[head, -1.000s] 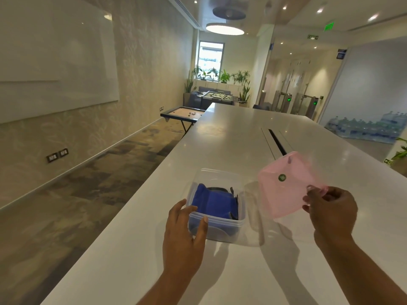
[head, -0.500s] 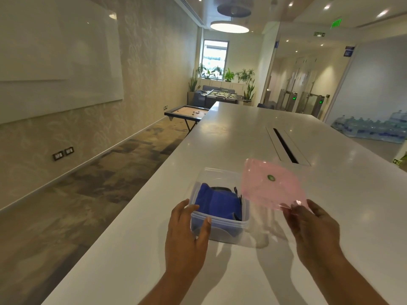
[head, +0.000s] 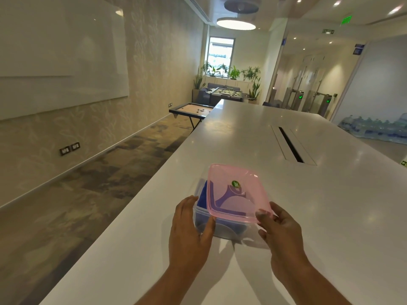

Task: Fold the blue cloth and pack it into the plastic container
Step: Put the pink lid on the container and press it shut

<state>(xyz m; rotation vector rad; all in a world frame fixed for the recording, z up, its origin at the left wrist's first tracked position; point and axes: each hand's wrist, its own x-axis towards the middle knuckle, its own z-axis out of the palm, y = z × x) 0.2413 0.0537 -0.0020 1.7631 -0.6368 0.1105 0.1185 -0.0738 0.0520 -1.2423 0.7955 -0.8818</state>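
Now the pink lid (head: 236,193) is over the container (head: 203,225); a second ago my right hand (head: 280,230) held it up in the air on the right, well apart from the box. So the packing is done, I judge, and only the closing remains. The right hand pinches the lid at its near right corner. The left hand (head: 190,230) stays curled around the near left wall of the container and holds it steady. The cloth (head: 201,200) lies folded inside, blue through the lid. The lid looks shifted to the right and perhaps not yet seated; I cannot tell surely. The container stands near the left edge of the table (head: 330,194).
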